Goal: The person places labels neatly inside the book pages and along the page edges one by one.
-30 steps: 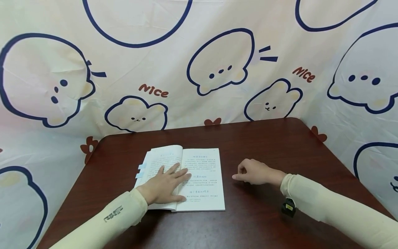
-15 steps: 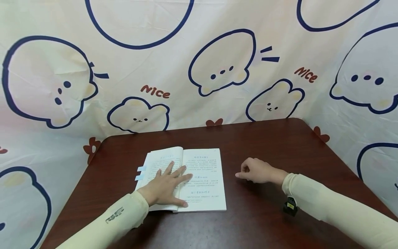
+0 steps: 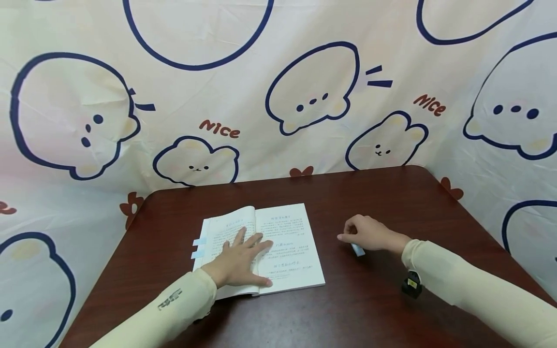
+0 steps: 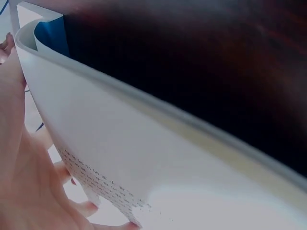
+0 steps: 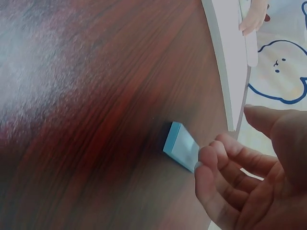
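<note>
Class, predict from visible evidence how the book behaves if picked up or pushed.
The book would likely sag, since its left pages curve. It probably won't roll, lying broad and open. Pages may flip without the left hand across them.

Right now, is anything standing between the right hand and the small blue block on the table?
Nothing visible does: the right hand is right by the small blue block, though whether they touch I can't tell. The open book lies to the left, outside that gap.
</note>
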Tool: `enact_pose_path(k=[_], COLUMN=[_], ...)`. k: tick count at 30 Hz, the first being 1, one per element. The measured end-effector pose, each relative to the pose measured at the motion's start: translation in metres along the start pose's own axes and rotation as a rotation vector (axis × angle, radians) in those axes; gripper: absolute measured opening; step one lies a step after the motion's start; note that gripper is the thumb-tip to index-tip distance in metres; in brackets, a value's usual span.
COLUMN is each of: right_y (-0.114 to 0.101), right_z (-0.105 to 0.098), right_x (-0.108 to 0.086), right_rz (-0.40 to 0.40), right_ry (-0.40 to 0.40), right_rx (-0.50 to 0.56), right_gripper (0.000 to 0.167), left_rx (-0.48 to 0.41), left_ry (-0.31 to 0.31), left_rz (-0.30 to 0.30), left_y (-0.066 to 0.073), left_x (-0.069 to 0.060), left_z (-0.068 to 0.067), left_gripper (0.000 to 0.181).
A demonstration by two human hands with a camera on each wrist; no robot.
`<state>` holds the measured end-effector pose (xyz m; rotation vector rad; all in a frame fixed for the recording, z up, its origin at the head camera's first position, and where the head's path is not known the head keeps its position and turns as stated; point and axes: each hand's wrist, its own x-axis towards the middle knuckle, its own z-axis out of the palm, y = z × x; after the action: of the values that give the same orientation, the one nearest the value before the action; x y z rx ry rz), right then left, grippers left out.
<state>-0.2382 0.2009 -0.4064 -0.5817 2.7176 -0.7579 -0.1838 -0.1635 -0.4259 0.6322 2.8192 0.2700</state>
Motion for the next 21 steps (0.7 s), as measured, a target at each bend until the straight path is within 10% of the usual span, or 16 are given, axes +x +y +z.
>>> enact_pose_path(k=[21], right_y=[0.033], right_z=[-0.008], right_x=[-0.007], right_rz=[-0.172], right_ry=[-0.018], right_rx=[0.012], right_gripper=[0.035], left_rx=[-0.044], left_ry=[0.019], left_rz=[0.013], left_y=[0.021], left_x=[0.018], left_z=[0.009], left_gripper=[0.1])
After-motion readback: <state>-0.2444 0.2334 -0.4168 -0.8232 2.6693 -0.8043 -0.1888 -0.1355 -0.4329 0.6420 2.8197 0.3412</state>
